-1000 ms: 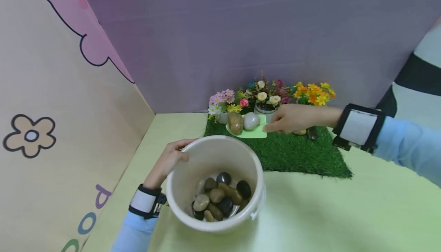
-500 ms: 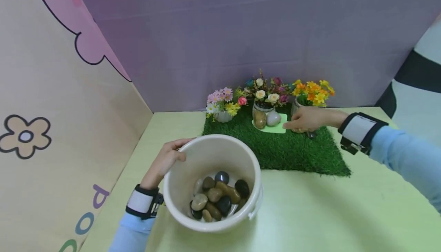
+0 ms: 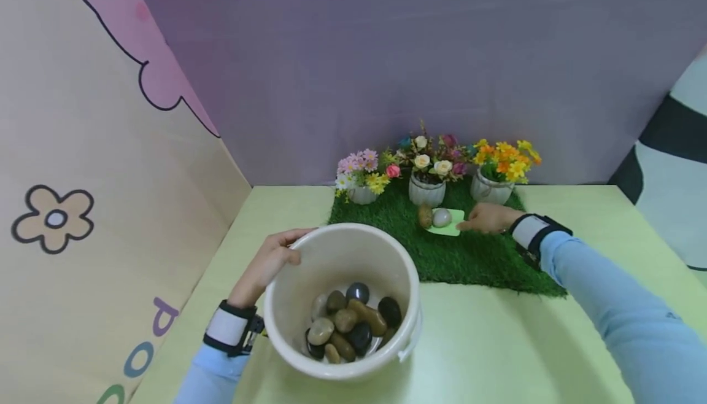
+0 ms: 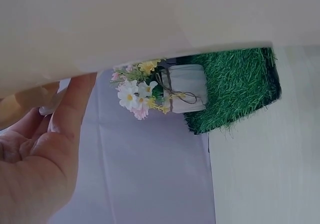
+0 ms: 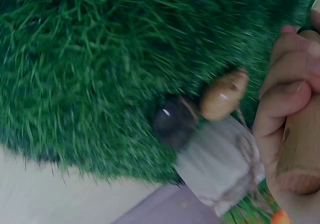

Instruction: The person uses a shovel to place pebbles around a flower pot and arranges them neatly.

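A wooden-handled green scoop (image 3: 448,225) bearing two stones (image 3: 434,217) is gripped by the right hand (image 3: 488,218) on the grass mat (image 3: 469,256); before the mat, the bucket (image 3: 341,255) rim is clasped by the left hand (image 3: 267,263)

We see a staged play corner: cartoon panels (image 3: 83,146) wall a counter (image 3: 497,342) bearing fake grass (image 3: 469,256) and flowerpots (image 3: 426,190).

Soft even light, blurred right-wrist view

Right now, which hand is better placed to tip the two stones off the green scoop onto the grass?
The right hand: it grips the green scoop by its wooden handle over the grass mat. The left hand holds the bucket rim.
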Motion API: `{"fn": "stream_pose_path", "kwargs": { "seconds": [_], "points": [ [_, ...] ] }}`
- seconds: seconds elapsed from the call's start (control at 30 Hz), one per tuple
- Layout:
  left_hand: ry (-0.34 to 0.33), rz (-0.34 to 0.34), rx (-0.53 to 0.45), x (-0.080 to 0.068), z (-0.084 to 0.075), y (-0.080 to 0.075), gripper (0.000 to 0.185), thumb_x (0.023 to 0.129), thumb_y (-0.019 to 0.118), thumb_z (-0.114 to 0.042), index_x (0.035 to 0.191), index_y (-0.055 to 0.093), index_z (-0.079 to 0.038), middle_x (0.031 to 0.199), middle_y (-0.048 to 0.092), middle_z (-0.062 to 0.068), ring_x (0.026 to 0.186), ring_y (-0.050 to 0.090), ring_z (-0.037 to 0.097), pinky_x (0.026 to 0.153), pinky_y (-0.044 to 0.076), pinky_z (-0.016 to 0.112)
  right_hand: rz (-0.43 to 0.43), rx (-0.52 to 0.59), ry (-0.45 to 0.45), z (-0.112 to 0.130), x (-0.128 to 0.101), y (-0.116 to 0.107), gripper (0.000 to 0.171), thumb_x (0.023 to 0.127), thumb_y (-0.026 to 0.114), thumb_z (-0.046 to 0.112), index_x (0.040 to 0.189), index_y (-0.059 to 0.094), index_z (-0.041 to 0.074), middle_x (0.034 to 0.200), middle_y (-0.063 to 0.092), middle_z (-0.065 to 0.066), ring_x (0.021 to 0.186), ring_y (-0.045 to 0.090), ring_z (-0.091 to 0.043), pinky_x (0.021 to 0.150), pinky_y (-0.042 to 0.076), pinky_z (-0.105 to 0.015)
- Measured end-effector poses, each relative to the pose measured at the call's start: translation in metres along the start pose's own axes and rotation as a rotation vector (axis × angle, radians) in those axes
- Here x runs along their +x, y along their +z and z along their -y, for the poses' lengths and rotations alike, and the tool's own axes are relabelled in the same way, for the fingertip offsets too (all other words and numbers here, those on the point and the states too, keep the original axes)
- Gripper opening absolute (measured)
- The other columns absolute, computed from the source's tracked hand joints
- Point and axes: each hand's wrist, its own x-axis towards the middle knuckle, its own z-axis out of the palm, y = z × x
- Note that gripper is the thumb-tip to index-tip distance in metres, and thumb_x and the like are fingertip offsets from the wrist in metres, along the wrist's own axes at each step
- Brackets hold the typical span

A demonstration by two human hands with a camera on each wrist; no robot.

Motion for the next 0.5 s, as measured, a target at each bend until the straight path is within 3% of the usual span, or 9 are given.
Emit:
{"fn": "stream_pose_path", "kwargs": {
  "seconds": [0.23,0.5],
  "points": [
    [-0.014,0.023,-0.009,-0.007,0.007,0.006,0.06,0.068,0.046,0.007,0.125,0.056,-0.01,0.114,0.06,0.018,0.089,0.062,0.026,0.068,0.055,0.04,0.063,-0.057,0.106,-0.01,0.006,0.018,0.04,0.092,0.046,0.041,0.063,0.05,0.014,0.055,0.041,0.005,0.048,0.035,-0.009,0.051,0.032,-0.025],
    [-0.01,0.008,-0.018,-0.011,0.008,0.007,0.062,0.067,0.046,0.007,0.125,0.056,-0.011,0.113,0.06,0.019,0.088,0.063,0.026,0.067,0.055,0.04,0.013,-0.139,0.125,-0.004,0.003,0.013,0.042,0.09,0.046,0.044,0.071,0.058,0.008,0.06,0.047,0.002,0.055,0.041,-0.012,0.055,0.035,-0.028]
  ]
}}
